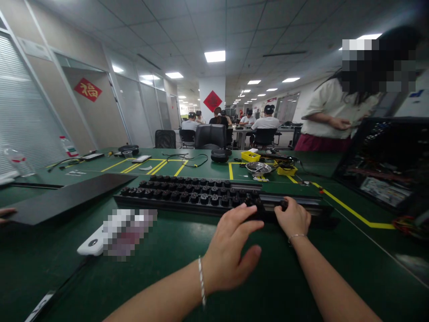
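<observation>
Long black rails (295,202) lie across the green table in front of me, lined with rows of small black round parts (194,198). My left hand (231,250) is at the near edge of the rails, its fingers stretched out and the thumb well apart, with nothing in its grasp. Whether its fingertips touch the black parts I cannot tell. To the right, my right hand (295,219) is closed over the rail, pinching a small black part (284,205). Most of that part is hidden by the fingers.
At the left lies a dark flat panel (73,197), another person's hand (6,214) at its edge. A white device (92,241) with a cable sits nearby. Beyond the rails are a metal bowl (258,168) and yellow bins (250,156). An open black case (385,165) and a standing person (338,107) are right.
</observation>
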The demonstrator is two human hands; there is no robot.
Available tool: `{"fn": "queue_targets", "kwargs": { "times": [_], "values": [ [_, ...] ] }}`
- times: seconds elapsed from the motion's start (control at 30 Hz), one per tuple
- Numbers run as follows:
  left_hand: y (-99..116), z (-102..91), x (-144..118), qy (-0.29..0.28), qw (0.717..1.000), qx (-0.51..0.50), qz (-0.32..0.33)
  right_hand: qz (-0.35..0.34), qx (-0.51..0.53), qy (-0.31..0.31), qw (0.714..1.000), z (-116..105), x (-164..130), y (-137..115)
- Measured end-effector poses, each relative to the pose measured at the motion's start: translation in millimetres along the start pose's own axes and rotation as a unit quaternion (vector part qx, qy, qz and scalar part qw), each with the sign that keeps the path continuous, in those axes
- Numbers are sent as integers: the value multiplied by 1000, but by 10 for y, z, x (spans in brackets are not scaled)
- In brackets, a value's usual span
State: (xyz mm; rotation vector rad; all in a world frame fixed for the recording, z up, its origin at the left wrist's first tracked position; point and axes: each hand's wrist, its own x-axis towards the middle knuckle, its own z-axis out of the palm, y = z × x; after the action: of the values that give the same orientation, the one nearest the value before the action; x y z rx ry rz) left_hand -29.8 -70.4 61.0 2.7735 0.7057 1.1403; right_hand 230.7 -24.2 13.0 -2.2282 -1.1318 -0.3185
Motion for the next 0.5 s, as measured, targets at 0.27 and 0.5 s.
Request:
{"fn": "queue_targets", "kwargs": {
  "times": [0.27,0.5],
  "values": [
    [-604,781,207,-94,974,170,-113,10,-13,-8,1000,-12,18,26],
    [-682,741,157,-94,978,167,-83,13,-29,-24,999,-23,42,93]
  ]
}}
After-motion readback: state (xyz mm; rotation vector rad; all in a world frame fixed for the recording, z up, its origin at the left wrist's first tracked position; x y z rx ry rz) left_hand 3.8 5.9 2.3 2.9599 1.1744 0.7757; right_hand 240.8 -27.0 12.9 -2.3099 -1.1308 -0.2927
